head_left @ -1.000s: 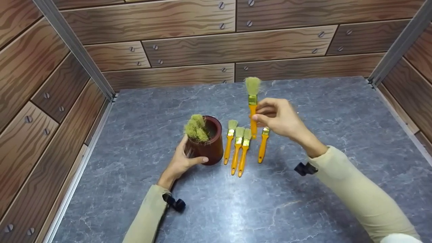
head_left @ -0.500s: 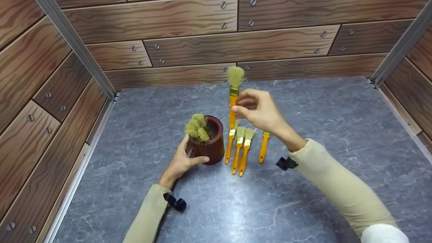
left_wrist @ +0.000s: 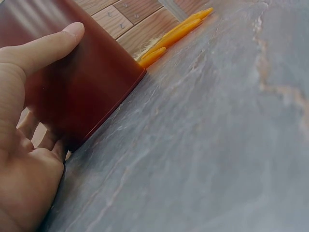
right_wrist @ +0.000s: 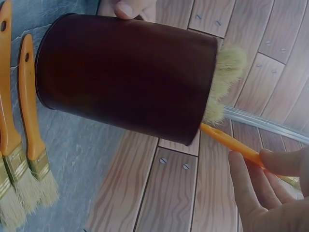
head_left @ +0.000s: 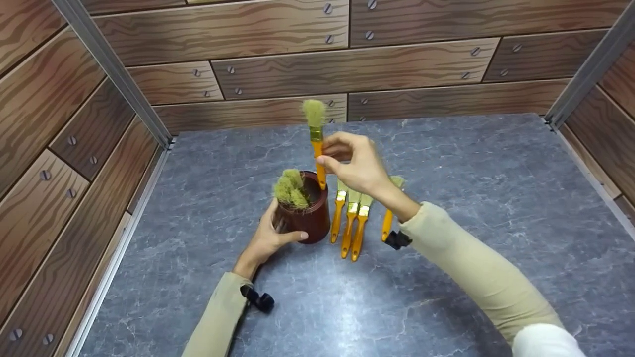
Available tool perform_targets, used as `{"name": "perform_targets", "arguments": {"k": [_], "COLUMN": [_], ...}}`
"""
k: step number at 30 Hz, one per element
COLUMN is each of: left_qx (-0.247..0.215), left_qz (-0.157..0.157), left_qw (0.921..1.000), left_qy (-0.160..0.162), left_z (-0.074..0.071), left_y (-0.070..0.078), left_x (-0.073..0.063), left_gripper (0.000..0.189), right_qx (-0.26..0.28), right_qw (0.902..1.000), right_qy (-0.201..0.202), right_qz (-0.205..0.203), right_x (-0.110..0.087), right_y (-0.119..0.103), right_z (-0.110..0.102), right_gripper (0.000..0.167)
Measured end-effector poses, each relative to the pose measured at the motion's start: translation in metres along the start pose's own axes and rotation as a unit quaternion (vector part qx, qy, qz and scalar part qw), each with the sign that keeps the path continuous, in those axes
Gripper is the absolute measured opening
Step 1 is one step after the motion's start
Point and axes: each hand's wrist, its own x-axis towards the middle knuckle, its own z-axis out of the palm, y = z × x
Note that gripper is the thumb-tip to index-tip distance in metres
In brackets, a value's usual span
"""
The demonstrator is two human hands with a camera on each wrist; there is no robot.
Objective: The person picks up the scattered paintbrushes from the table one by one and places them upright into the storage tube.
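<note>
My left hand [head_left: 270, 233] grips a dark red cylindrical cup [head_left: 307, 223], thumb across its near side and fingers round the left. Several paintbrushes stand in the cup, their bristles [head_left: 290, 188] bunched at its left rim. Bristles up, a paintbrush [head_left: 316, 134] with an orange handle is pinched between thumb and fingers of my right hand [head_left: 354, 163]. In the right wrist view its handle end [right_wrist: 222, 137] is at the cup's rim; whether it touches is unclear. Three paintbrushes [head_left: 349, 223] lie just right of the cup.
Partly behind the right forearm, another paintbrush [head_left: 387, 223] lies on the grey marbled table [head_left: 198, 198]. Wood-patterned walls [head_left: 278, 74] enclose the table at the back and sides, with metal posts [head_left: 119, 74] at the corners.
My right hand has carried the upright paintbrush leftward, from over the lying brushes to the cup's right rim. The left hand and cup have stayed in place.
</note>
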Motion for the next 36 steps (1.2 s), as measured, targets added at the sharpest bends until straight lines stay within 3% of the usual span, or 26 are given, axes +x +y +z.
{"name": "perform_targets", "arguments": {"k": [24, 36], "left_qx": [-0.011, -0.011], "left_qz": [-0.005, 0.003], "left_qw": [0.9999, 0.9999], "left_qy": [0.007, -0.001], "left_z": [0.000, -0.001], "left_y": [0.001, 0.001], "left_x": [0.000, 0.000], "left_gripper": [0.122, 0.118], "right_qx": [0.042, 0.050], "right_qw": [0.9953, 0.9970], "right_qy": [0.063, 0.026], "right_qz": [-0.060, -0.052], "right_x": [0.009, 0.002], "right_y": [0.014, 0.020], "right_z": [0.032, 0.037], "right_gripper": [0.023, 0.027]}}
